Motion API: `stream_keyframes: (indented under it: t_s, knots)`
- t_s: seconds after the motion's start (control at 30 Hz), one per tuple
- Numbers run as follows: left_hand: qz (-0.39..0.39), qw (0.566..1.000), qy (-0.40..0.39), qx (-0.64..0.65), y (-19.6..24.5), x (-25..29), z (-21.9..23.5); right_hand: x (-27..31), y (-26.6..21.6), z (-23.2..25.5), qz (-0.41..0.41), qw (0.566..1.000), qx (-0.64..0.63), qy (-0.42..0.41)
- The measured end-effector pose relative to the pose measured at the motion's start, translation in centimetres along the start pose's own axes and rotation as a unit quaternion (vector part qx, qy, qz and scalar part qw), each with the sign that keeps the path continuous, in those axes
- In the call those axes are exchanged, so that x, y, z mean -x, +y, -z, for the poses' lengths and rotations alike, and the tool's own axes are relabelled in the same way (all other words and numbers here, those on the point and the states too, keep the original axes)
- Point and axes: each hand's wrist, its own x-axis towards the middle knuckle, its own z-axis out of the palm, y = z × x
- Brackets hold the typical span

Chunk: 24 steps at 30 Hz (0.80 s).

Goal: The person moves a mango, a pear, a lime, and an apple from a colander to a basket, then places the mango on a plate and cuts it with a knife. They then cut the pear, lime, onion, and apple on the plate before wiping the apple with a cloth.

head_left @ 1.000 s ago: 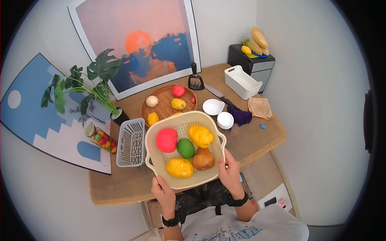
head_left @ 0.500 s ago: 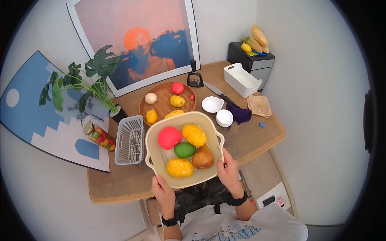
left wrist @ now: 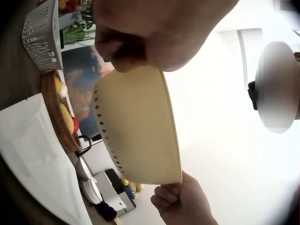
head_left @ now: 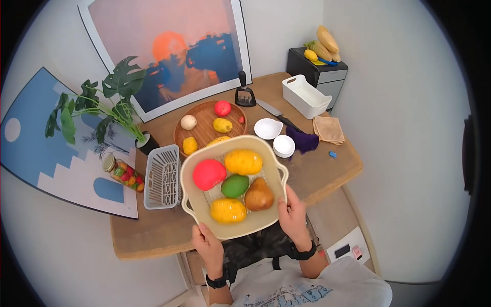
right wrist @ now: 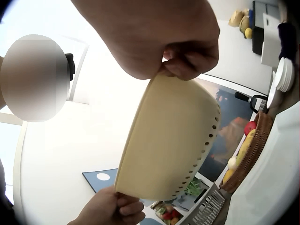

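Note:
A cream drainer basket [head_left: 204, 227] with holes low in its wall hangs above the front of the table, gripped by both hands. My left hand [head_left: 209, 248] holds its near left corner, and my right hand [head_left: 294, 220] holds the right handle; curled fingers show in both wrist views. Inside lie a red round fruit [head_left: 209, 174], a green mango-like fruit [head_left: 235, 186], a brown pear [head_left: 259, 195] and two yellow lumpy fruits, one at the far side [head_left: 244, 161] and one at the near side [head_left: 228, 210]. Below the basket, a white flat surface [left wrist: 37, 150] shows in the left wrist view.
Left of the basket stand a grey slotted basket [head_left: 149, 192] and a jar [head_left: 123, 173]. Behind it is a wicker tray [head_left: 204, 130] with fruit. White bowls [head_left: 268, 129], a knife [head_left: 268, 108], a purple cloth [head_left: 302, 140] and a white bin [head_left: 306, 102] stand to the right.
Fruits have shifted inside the basket: the pear has turned stem-up, and the green, red and far yellow fruits have moved and turned. Both hands keep their grip.

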Motion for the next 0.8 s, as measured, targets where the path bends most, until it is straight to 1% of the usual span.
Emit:
stream_keyframes:
  t_s: [0.07, 0.1, 0.17, 0.2, 0.27, 0.3, 0.4, 0.47, 0.5, 0.57, 0.6, 0.67, 0.7, 0.77, 0.8]
  knots:
    - [-0.014, 1.000, 0.000, -0.008, 0.6, -0.4, -0.1, -0.1, -0.6, -0.5, 0.056, 0.996, -0.045, 0.053]
    - [-0.023, 1.000, 0.000, -0.010, 0.8, -0.6, -0.1, -0.3, -0.7, -0.5, 0.042, 0.998, -0.029, 0.037]
    - [0.002, 0.999, -0.031, -0.019, -0.4, -0.9, -0.2, -0.5, -0.4, -0.2, 0.012, 1.000, 0.005, 0.008]
    - [0.014, 0.999, -0.047, -0.022, -1.3, -1.0, -0.4, -0.5, 0.4, 0.1, -0.015, 1.000, 0.011, -0.023]
    - [0.022, 0.998, -0.053, -0.035, -2.8, -0.6, -0.5, -0.1, 2.8, 0.2, -0.071, 0.993, 0.025, -0.086]
    - [0.029, 0.997, -0.057, -0.042, -3.3, -0.3, -0.4, 0.0, 3.3, 0.0, -0.059, 0.996, 0.022, -0.070]
    - [0.025, 0.999, -0.025, -0.010, -3.2, 0.5, -0.6, 0.5, 3.2, -0.2, -0.039, 0.999, 0.010, -0.033]
    - [-0.003, 1.000, 0.000, 0.004, -1.2, 0.5, -0.4, 0.2, 1.0, 0.1, -0.037, 0.999, -0.010, -0.014]
    - [-0.019, 1.000, 0.013, 0.011, -0.2, 0.4, -0.4, 0.2, 0.7, -0.3, 0.001, 1.000, -0.024, 0.014]
    - [-0.026, 0.999, 0.018, 0.007, 0.7, 0.1, -0.3, 0.0, 0.2, -1.0, 0.081, 0.993, -0.052, 0.070]
    - [-0.032, 0.999, 0.020, 0.005, 0.9, -0.1, -0.2, -0.2, 0.2, -1.0, 0.066, 0.995, -0.041, 0.057]
    - [0.011, 0.999, -0.026, -0.028, 0.4, -0.5, 0.0, -0.4, 0.3, -0.6, 0.033, 0.999, -0.015, 0.033]
    - [0.031, 0.997, -0.049, -0.044, -0.1, -0.6, 0.0, -0.4, 1.1, -0.3, -0.001, 1.000, 0.005, -0.004]
    - [0.010, 0.998, -0.040, -0.040, -2.1, -0.2, -0.4, -0.3, 3.1, 0.1, -0.067, 0.994, 0.044, -0.076]
    - [0.002, 0.999, -0.035, -0.039, -3.0, 0.1, -0.6, -0.2, 3.2, 0.0, -0.067, 0.994, 0.045, -0.072]
